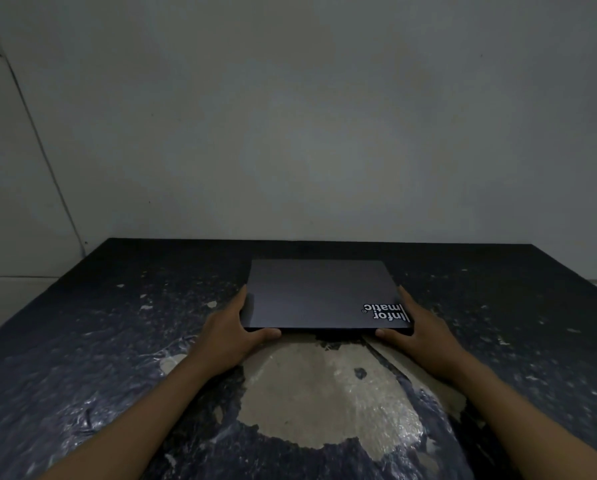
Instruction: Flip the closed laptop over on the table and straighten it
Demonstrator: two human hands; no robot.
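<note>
Both hands are on the laptop (pixel 321 294) now, one at each near corner, and it sits closed and roughly square on the dark, worn worktop (pixel 117 341), toward the far middle, with a white logo sticker at its near right corner. The left hand (pixel 229 327) wraps the near left corner, fingers along the side edge, thumb tucked against the front edge; the right hand (pixel 416 329) mirrors it at the near right corner, thumb under the front lip just below the sticker. Each grip is partly curled and pressing the edges, not clamped around the whole body, and whether the front edge is lifted off the surface I cannot tell in this dim light. Which face is up I cannot say for sure, so this could be the lift for the flip or the squaring-up. Either way, the sound way is even pressure from both sides, raise the near edge together, keep the lid pinched shut, turn it slowly, then line the front edge up with the worktop's edge.
</note>
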